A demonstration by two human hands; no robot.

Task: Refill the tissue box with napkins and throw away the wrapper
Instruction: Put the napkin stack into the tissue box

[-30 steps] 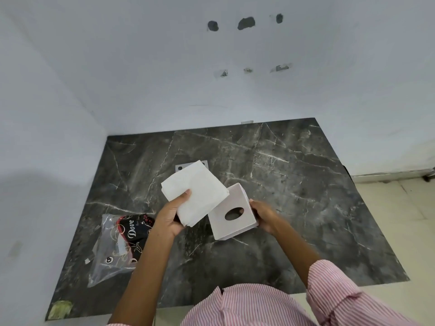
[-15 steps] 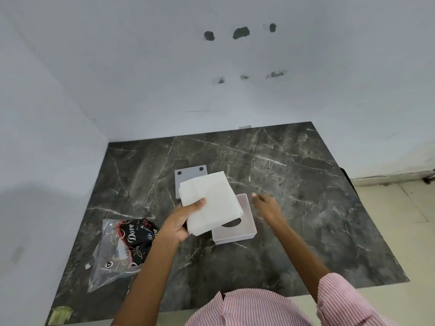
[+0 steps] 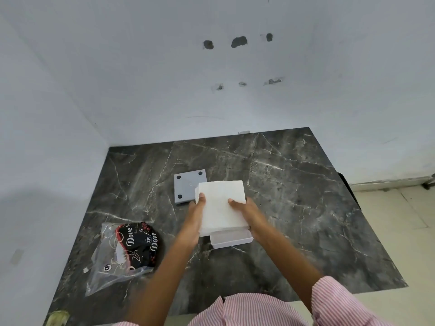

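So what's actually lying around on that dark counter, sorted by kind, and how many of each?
Stack of white napkins, held in both hands: 1
White tissue box, under the stack: 1
Grey square plate with dark dots: 1
Clear plastic wrapper with dark print: 1
Total: 4

matt paper napkins (image 3: pixel 221 203), glossy plastic wrapper (image 3: pixel 124 252), polished marble table (image 3: pixel 294 208)

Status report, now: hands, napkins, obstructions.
Left hand and right hand both gripping napkin stack above tissue box. Wrapper left on table. Nothing obstructing.
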